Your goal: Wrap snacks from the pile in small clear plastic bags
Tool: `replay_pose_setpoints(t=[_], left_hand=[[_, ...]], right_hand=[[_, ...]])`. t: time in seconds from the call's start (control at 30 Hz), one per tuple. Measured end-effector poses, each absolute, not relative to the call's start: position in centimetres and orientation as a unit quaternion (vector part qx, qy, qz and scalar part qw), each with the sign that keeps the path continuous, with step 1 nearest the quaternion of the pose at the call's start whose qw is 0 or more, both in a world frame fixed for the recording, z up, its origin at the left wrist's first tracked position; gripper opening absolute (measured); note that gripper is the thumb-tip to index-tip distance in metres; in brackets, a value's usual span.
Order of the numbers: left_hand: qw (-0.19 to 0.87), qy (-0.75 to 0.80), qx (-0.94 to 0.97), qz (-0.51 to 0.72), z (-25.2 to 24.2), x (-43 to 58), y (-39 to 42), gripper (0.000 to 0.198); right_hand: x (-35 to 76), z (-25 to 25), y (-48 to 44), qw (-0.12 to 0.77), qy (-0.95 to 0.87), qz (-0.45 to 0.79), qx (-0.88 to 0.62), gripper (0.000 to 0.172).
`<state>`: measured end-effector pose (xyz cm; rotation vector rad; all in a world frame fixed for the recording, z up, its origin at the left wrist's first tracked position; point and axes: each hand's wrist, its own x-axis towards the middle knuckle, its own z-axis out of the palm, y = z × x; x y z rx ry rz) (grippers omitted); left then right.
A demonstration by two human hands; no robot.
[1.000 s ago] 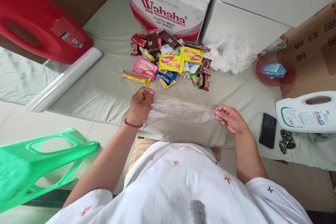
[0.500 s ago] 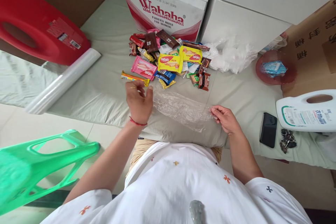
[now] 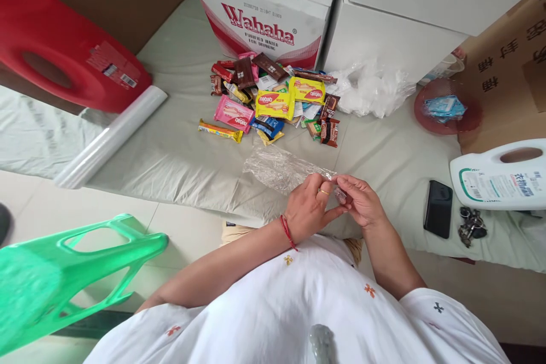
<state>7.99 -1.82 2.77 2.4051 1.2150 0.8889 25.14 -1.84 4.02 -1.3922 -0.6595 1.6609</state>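
Note:
A crumpled clear plastic bag (image 3: 273, 169) lies along the front of the cloth-covered surface. Its right end is pinched between the thumb and fingers of my right hand (image 3: 362, 200). My left hand (image 3: 307, 206), with a red string bracelet and a ring, meets it there, fingers curled down on the same end of the plastic. The left fingertips are partly hidden. Beyond the bag is a pile of wrapped snacks, among them yellow wafer packs (image 3: 275, 105), a pink wafer pack (image 3: 234, 114) and an orange-yellow stick pack (image 3: 220, 131).
Behind the snacks stands a Wahaha water carton (image 3: 260, 23), with white plastic bags (image 3: 371, 88) beside it. A plastic roll (image 3: 113, 136) and red jug (image 3: 63, 51) are left. A phone (image 3: 438, 209), keys (image 3: 472, 226) and white bottle (image 3: 499, 176) lie right. A green stool (image 3: 85, 261) stands lower left.
My left hand has left the bag's left end beside the snacks and moved right and nearer me, up against my right hand. My right hand keeps its pinch on the bag.

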Motion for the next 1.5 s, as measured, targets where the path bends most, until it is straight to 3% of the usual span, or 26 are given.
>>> replay_pose_setpoints(t=[0.4,0.6,0.77,1.07,1.13,1.33,1.5], left_hand=[[0.097,0.433,0.804,0.395,2.4,8.7,-2.6,0.045],[0.081,0.425,0.822,0.371,2.9,6.7,-2.0,0.004],[0.112,0.428,0.840,0.314,2.3,4.8,-2.2,0.009],[0.152,0.458,0.813,0.324,1.6,2.5,-1.9,0.014],[0.204,0.446,0.797,0.352,1.9,2.1,-1.8,0.012],[0.488,0.452,0.635,0.393,3.5,2.4,-1.5,0.010],[0.694,0.420,0.457,0.363,4.7,3.8,-0.6,0.036]], right_hand=[[24.5,6.4,-2.7,0.419,-0.300,0.632,-0.579,0.038],[24.5,6.3,-2.4,0.444,-0.341,0.597,-0.574,0.033],[24.9,5.6,-2.3,0.461,-0.355,0.562,-0.588,0.027],[24.4,5.7,-2.2,0.461,-0.358,0.554,-0.593,0.022],[24.3,5.6,-2.3,0.467,-0.371,0.536,-0.597,0.021],[23.9,5.4,-2.6,0.479,-0.469,0.417,-0.615,0.020],[23.7,5.9,-3.0,0.450,-0.578,0.359,-0.579,0.014]])
